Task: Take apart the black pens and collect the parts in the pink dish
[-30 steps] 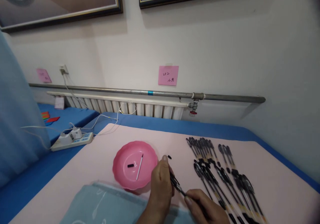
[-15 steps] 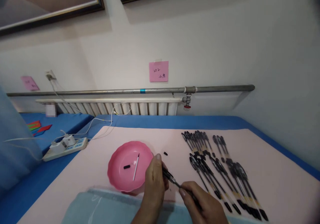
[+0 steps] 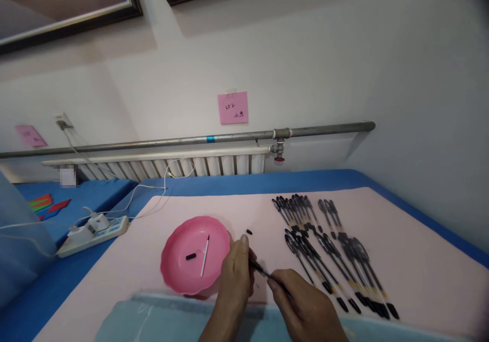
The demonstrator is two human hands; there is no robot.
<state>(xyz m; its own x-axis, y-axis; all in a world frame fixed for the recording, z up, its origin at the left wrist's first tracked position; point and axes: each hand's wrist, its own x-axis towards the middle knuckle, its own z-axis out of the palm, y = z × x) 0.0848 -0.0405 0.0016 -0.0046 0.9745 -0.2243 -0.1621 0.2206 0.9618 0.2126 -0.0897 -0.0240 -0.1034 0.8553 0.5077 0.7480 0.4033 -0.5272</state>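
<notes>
Between my hands is a black pen (image 3: 261,268), slanting down to the right. My left hand (image 3: 239,268) is closed around its upper-left end, partly hiding it. My right hand (image 3: 301,301) pinches the other end with thumb and fingers. Just left of my left hand sits a scalloped pink bowl (image 3: 173,275). In it lie a white refill with a dark tip (image 3: 205,256) and a short black piece (image 3: 190,256). A small black piece (image 3: 249,232) lies on the pink sheet beyond my left hand. Several capped black pens (image 3: 336,253) lie in rows to the right.
The pink sheet (image 3: 428,260) covers a blue table (image 3: 305,178). A light blue cloth (image 3: 160,319) lies along the near edge. A power strip (image 3: 95,237) with plugs and white cords stands at the left. Behind the table are a radiator (image 3: 225,164) and a pipe (image 3: 153,144).
The view has shifted slightly. My right hand has come a little nearer my left, and less of the pen shows between them. The bowl and laid-out pens stay in place on the sheet.
</notes>
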